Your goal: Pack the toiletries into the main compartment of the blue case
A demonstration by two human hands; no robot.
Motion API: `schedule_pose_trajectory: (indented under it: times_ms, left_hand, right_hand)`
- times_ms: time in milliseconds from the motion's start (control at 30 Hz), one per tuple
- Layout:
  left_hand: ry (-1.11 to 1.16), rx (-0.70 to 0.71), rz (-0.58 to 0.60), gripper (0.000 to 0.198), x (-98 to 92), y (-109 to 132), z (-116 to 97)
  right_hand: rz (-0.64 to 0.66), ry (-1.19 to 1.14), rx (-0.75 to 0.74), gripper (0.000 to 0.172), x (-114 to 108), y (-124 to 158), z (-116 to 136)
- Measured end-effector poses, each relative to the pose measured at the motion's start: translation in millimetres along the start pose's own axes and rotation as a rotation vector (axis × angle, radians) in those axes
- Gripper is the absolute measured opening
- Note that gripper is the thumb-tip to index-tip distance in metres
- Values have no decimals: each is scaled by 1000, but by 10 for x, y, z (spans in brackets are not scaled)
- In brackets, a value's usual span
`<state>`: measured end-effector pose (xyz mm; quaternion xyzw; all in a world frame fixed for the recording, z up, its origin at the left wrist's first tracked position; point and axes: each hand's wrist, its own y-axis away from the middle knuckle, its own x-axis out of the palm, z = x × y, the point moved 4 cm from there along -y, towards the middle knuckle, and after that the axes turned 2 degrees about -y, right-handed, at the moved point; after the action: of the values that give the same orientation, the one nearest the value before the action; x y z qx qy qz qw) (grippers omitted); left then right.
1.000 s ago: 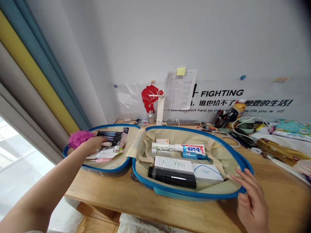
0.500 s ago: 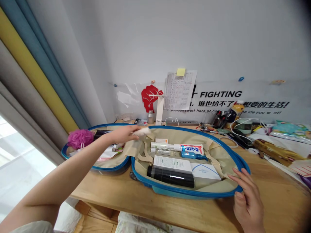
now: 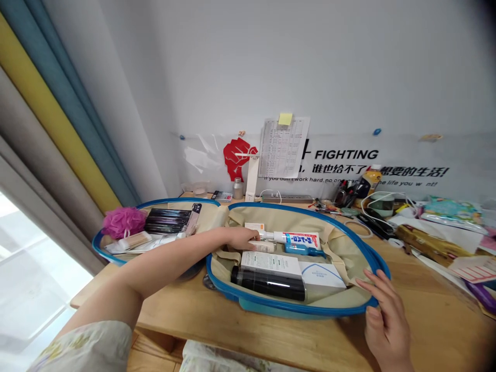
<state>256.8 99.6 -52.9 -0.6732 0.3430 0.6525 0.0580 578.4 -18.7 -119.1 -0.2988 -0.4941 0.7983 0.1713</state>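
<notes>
An open suitcase with a blue rim (image 3: 294, 308) and beige lining lies across the desk. My left hand (image 3: 247, 238) reaches into its right half, fingers closed around a small whitish item (image 3: 263, 246) whose kind I cannot make out. Around it lie a toothpaste tube (image 3: 302, 239), a blue bottle (image 3: 304, 250) and a small white-and-orange box (image 3: 254, 226). Nearer me are two white boxes, one with print (image 3: 270, 264) and one with a blue line (image 3: 322, 276), and a black cylinder (image 3: 269, 284). My right hand (image 3: 387, 315) rests with fingers apart at the right rim.
The suitcase's left half holds a purple bath puff (image 3: 123, 222), a pack of cotton swabs (image 3: 135, 241) and a dark flat pack (image 3: 166, 220). Behind stand a silver-lidded jar (image 3: 237, 189) and a power strip (image 3: 289, 199). Pens, cables and packets clutter the desk's right side.
My left hand has moved from between the two halves down into the right half, carrying the whitish item among the toiletries. My right hand stays at the rim. The view has shifted slightly.
</notes>
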Motion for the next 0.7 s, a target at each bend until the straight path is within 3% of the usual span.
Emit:
schedule_pose_trajectory:
  times_ms: [133,400,700]
  left_hand:
    - [13,27,-28,34,19,-9,32]
    - [46,17,-195,32,-47,-19,129]
    - [53,64,-109,28,26,-58,68]
  right_hand:
    - [5,15,13,38,0,11,-19]
    - [2,23,17,38,-3,14,-12]
    - [7,34,9,38,2,8,-18]
